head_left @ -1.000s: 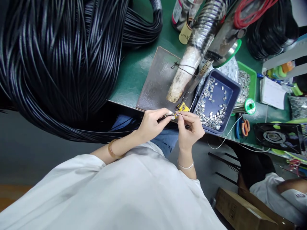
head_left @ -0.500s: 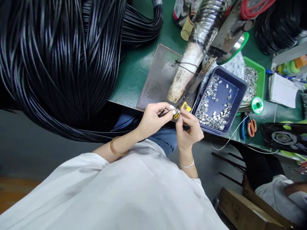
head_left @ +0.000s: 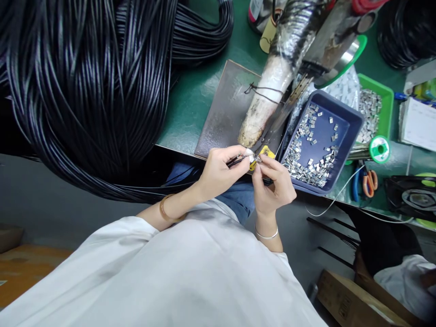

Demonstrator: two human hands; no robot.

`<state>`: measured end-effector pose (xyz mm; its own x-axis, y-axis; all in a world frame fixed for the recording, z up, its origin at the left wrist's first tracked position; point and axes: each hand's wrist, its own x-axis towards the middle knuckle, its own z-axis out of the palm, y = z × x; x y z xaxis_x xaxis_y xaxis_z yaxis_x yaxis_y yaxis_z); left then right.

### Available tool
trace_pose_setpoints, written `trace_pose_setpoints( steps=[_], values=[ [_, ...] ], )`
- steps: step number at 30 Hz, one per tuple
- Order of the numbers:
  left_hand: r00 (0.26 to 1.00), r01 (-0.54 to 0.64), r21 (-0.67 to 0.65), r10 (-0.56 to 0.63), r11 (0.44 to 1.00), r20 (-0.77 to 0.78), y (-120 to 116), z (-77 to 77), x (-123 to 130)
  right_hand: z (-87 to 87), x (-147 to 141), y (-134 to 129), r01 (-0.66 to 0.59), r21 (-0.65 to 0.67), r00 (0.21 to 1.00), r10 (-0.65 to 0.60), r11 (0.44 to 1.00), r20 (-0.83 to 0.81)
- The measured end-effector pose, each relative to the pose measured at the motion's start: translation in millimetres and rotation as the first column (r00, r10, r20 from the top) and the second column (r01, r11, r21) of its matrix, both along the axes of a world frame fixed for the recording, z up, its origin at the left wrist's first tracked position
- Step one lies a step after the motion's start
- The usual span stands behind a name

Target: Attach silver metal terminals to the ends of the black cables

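My left hand (head_left: 220,171) is closed in a pinch around a black cable (head_left: 235,160) near its end, with white wrapping on the fingertips. Facing it, my right hand (head_left: 275,185) pinches a small shiny metal connector (head_left: 258,159) right at the cable's tip. Whether the connector is seated on the cable cannot be made out. Both hands are above the table's front edge, over my lap. Just behind the fingertips lies a yellow piece (head_left: 267,150) with dark marks. To the right, a dark blue tray (head_left: 352,120) holds many small metal connectors (head_left: 308,175).
A large bundle of black cables (head_left: 91,91) hangs over the table's left side. A plastic-wrapped tube (head_left: 262,100) points toward me above a brown board (head_left: 221,109). On the right are a green bin (head_left: 388,100), a wire spool (head_left: 379,148), orange-handled pliers (head_left: 369,182) and a seated person (head_left: 398,268).
The view has shifted slightly, so the tray and right-hand items appear further right. Both hands keep their pinches at the cable's end, with the fingertips still close together.
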<state>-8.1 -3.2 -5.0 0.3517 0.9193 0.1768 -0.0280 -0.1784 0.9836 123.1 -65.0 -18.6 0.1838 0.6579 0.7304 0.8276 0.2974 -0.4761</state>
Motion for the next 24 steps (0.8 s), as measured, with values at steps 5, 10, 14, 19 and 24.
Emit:
trace_pose_setpoints(
  steps=[5,10,14,19,24],
  values=[
    [1.000,0.030,-0.041,-0.030,0.999,0.005,-1.4,-6.2,-3.2,-2.3,0.6,-5.1,-0.028,-0.013,0.999,0.029,1.000,0.043],
    [0.999,0.030,-0.026,-0.030,0.999,0.015,-2.5,-8.6,-2.0,-6.3,0.5,-7.0,-0.046,-0.022,0.999,0.046,0.999,-0.012],
    [0.998,0.057,-0.055,-0.056,0.997,0.016,-4.5,-5.4,-3.3,-1.6,2.1,-5.9,-0.082,-0.064,0.972,0.066,0.995,-0.227],
    [0.928,0.361,-0.116,-0.368,0.926,-0.054,-10.9,-4.4,-13.2,25.6,14.3,-6.4,0.117,0.383,0.955,0.001,0.916,-0.295],
    [0.930,0.363,-0.253,-0.364,0.897,0.042,-10.9,-7.0,-22.1,48.1,47.7,-15.1,0.296,-0.009,0.922,-0.288,0.955,-0.259]
  ],
)
